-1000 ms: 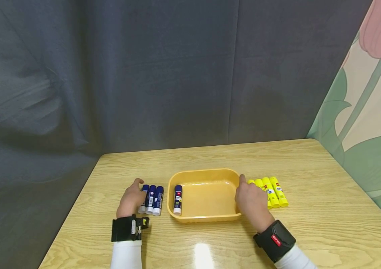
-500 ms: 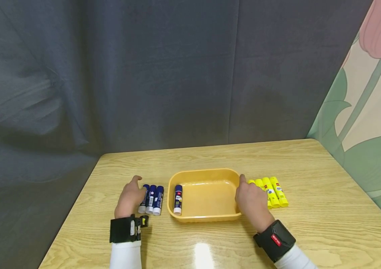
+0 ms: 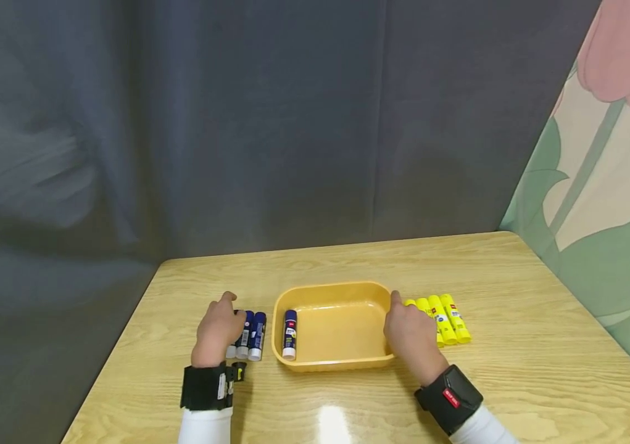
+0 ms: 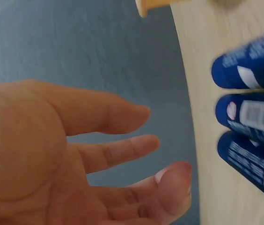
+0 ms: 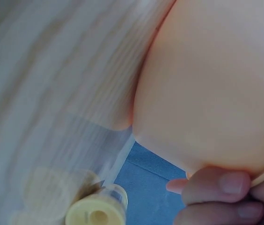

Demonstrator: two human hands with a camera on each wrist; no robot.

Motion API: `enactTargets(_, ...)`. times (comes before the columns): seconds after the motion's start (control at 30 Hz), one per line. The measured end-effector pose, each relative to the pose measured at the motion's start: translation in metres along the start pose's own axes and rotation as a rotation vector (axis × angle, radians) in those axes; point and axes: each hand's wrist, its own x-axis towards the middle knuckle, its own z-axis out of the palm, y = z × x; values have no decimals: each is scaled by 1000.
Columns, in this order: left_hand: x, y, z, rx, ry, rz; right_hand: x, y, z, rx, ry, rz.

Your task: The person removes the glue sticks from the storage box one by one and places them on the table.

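Observation:
My left hand (image 3: 219,327) hovers over the left end of a row of 3 dark blue glue sticks (image 3: 257,336) with white ends. Its fingers are loosely bent with nothing between them; in the left wrist view the glue sticks (image 4: 251,115) lie apart from the fingertips. A yellow-orange plastic tray (image 3: 337,330) stands between the hands, with one blue glue stick (image 3: 289,335) along its left wall. My right hand (image 3: 411,336) grips the tray's right rim. In the right wrist view its fingers (image 5: 216,185) curl against the outside of the wall.
Several yellow glue sticks (image 3: 441,320) lie in a row right of the tray, partly behind the right hand. All of it is on a light wooden table (image 3: 292,407). A dark grey curtain (image 3: 270,123) hangs behind, and a flower-patterned wall covering (image 3: 614,246) is at the right.
The left hand has shifted slightly and now hides more of the leftmost blue glue stick. The head view has turned a little. The right hand stays at the tray's rim.

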Motion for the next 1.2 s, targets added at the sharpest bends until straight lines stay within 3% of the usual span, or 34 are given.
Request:
enactTargets(0.27, -9, 32, 3, 58, 65, 72, -1, -2, -1, -3, 15, -7)
enactTargets(0.47, -19, 60, 11, 70, 49, 79, -1, -2, -2, 3, 4, 4)
enactTargets(0.7, -34, 80, 32, 183, 17, 258, -1, -3, -2, 6, -23, 9)
enactTargets(0.77, -35, 84, 40, 203, 14, 273, -1, -3, -2, 5, -25, 9)
enactTargets(0.97, -35, 91, 60, 242, 27, 233, 0, -1, -1, 9, -14, 5)
enactTargets(1.2, -32, 94, 74, 365, 106, 140, 1, -1, 1, 9, -3, -3)
